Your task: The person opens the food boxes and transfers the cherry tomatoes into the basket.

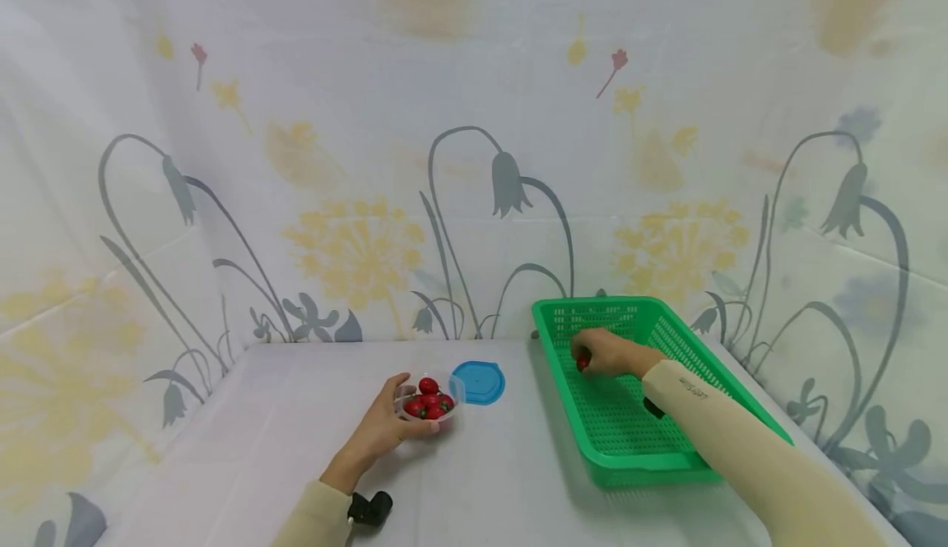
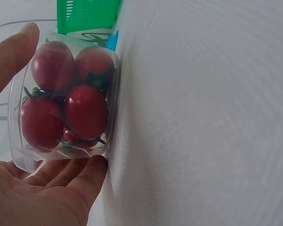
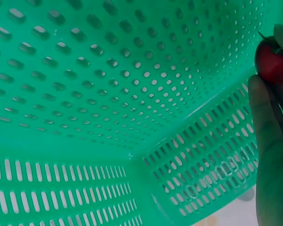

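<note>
A clear plastic container with several cherry tomatoes stands on the table. My left hand holds it from the side, thumb on one wall and fingers on the opposite one. Inside the green basket, my right hand pinches a single cherry tomato between thumb and fingers. In the right wrist view that tomato shows a bit of green stem, and my hand is partly cut off by the frame. Around it, the basket's perforated floor and walls show no other tomato.
A blue lid lies flat on the white table, just behind and right of the container. The basket's raised rim stands to the right. A white curtain with printed flowers hangs behind the table.
</note>
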Available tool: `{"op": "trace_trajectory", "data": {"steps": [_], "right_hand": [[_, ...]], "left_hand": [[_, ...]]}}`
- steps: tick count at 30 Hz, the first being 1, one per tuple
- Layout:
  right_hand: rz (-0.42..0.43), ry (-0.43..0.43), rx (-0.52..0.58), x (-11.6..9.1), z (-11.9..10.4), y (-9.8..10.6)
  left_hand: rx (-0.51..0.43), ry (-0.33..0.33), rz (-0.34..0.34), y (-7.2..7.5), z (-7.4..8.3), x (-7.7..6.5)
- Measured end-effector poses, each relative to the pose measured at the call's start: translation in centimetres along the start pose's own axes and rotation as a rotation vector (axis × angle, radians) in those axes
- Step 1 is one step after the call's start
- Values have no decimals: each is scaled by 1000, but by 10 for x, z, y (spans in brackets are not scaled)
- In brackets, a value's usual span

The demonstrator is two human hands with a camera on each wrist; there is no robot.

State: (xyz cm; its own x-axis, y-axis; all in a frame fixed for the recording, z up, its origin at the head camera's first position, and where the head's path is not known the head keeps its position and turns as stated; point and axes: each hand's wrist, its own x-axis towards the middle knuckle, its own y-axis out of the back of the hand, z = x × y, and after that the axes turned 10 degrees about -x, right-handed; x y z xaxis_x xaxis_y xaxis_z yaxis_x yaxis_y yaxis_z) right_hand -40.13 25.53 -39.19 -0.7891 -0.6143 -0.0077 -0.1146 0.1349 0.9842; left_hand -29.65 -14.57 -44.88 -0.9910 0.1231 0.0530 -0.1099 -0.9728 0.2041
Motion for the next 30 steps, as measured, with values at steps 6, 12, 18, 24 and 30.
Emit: {"op": "trace_trajectory", "data": {"steps": [6,12,18,24,30], "right_hand": [[-14,9,-22,1,-1,1],[-21,-8,-50,3,-2,6],[9,-34,-60,3,-6,20],[59,-20,-16,6,-20,43],[127,19,-9,15,-43,62]], "left_hand": [[16,3,1,1,0,1],[7,7,5,1,0,0],[-24,7,-10,-1,-1,0],[-19,13,-16,0,0,-1],[-15,7,-10,0,1,-1]]}}
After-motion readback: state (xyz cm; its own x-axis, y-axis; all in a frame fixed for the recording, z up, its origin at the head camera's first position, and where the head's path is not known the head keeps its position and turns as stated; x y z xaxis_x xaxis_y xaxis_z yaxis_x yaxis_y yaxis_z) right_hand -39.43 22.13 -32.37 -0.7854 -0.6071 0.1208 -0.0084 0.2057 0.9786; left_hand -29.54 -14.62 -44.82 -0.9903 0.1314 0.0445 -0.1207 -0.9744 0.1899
